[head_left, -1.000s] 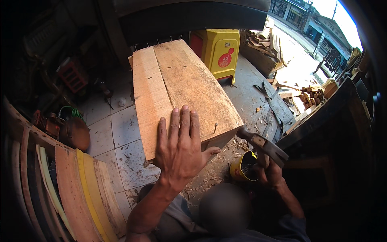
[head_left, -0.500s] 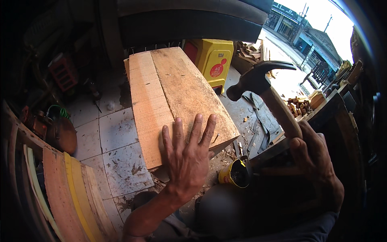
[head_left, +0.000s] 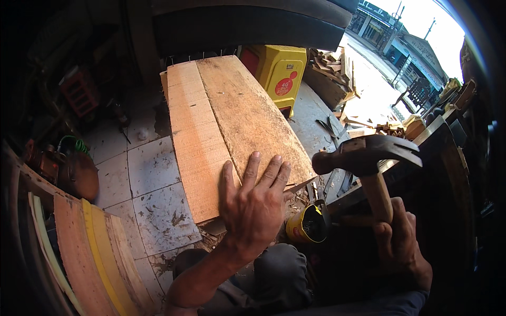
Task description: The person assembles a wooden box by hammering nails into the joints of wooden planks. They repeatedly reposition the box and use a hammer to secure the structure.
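Nearest the lower edge, the person's bent knees in dark trousers (head_left: pixel 274 284) fill the bottom of the view, with both forearms rising from there. On the right, the right hand (head_left: pixel 400 247) is closed in a fist around the wooden handle of a claw hammer (head_left: pixel 369 158), whose dark steel head is raised just beside the near right corner of the boards, face toward the wood and claw pointing away to the right. Just left of it, the left hand (head_left: pixel 255 203) lies palm down with fingers spread, pressed on the near end of two wooden boards (head_left: pixel 232 126), while the thumb and forefinger pinch a thin nail (head_left: pixel 300 185) that lies slanted at the board's edge. Between the two hands, low on the floor beside the knee, stands a small yellow tin (head_left: pixel 308 224) with dark contents that I cannot make out.

The boards lie side by side, touching along one long seam, the left one paler, and run away from the person over a grey tiled floor (head_left: pixel 142 174) littered with chips. At the lower left, curved planks (head_left: pixel 89 253) in orange and yellow lean together. Beyond the far end of the boards stands a yellow plastic stool (head_left: pixel 279 73), and to its right a heap of scrap wood (head_left: pixel 332 68) lies before a sunlit street.
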`<state>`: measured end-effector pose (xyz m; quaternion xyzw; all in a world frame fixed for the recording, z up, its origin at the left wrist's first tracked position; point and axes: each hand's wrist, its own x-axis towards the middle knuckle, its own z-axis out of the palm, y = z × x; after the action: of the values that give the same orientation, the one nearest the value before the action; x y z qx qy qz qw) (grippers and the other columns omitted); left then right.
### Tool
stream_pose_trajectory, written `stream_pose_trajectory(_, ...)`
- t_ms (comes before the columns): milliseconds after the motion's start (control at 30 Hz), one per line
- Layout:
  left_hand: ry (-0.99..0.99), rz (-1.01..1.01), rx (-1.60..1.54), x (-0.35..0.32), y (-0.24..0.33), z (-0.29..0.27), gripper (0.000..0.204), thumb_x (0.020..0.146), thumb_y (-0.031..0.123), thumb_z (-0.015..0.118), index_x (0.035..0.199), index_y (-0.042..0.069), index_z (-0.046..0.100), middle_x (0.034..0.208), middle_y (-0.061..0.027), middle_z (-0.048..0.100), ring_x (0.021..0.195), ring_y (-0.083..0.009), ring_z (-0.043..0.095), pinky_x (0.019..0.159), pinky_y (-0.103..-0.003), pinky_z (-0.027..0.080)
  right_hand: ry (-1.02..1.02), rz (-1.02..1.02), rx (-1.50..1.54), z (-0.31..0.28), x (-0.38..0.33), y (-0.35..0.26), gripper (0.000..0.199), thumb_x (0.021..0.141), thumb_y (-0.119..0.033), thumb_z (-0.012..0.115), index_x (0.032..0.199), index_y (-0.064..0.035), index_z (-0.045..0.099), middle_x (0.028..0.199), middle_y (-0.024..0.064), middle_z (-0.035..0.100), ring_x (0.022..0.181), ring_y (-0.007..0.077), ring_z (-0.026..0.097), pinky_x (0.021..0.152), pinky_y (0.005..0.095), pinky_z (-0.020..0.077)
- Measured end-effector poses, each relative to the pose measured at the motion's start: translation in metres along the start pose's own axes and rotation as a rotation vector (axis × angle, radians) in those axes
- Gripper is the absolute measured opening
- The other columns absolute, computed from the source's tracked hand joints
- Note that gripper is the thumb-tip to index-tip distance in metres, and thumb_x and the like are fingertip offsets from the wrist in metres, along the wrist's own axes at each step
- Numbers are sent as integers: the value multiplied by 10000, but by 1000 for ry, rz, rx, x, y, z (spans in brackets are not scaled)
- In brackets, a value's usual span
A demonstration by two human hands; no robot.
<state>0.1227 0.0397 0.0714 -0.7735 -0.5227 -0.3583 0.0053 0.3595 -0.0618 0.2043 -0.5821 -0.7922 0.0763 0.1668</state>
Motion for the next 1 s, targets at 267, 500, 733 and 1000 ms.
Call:
stream_pose_trajectory(267, 87, -42, -41, 6, 5, 8, 333, 996, 468, 610, 1110, 224, 805, 1234, -21, 750, 1311, -296, 606, 1136, -582, 270, -61, 62, 22, 15, 8, 13, 357, 1032, -295, 609, 1169, 32, 572, 829, 226, 704, 737, 405, 735, 639, 441, 565)
stream_pose_trajectory(500, 91, -59, -59, 2, 6, 6, 310, 998, 435, 619, 1077, 204, 809, 1239, -13, 749, 1298, -295, 611, 1141, -585, 244, -61, 87, -144, 5, 13, -9, 340, 1038, -295, 592, 1115, 18, 484, 792, 246, 685, 694, 454, 697, 608, 476, 547)
stream_pose_trajectory(733, 69, -66, 21, -3, -10, 5, 412, 932, 503, 680, 1178, 188, 780, 1281, -43, 728, 1333, -299, 582, 1154, -589, 248, -125, 162, -9, 23, 23, -3, 315, 1046, -298, 586, 1057, -2, 480, 752, 262, 660, 703, 484, 682, 604, 521, 511)
stream_pose_trajectory(1000, 28, -67, 325, -15, -17, 12, 940, 686, 460, 887, 1426, -15, 555, 1476, -219, 558, 1413, -347, 496, 1210, -532, 302, 162, 23, 403, -3, 15, -1, 486, 1063, -439, 531, 1009, 41, 472, 634, 96, 561, 515, 209, 600, 519, 391, 525)
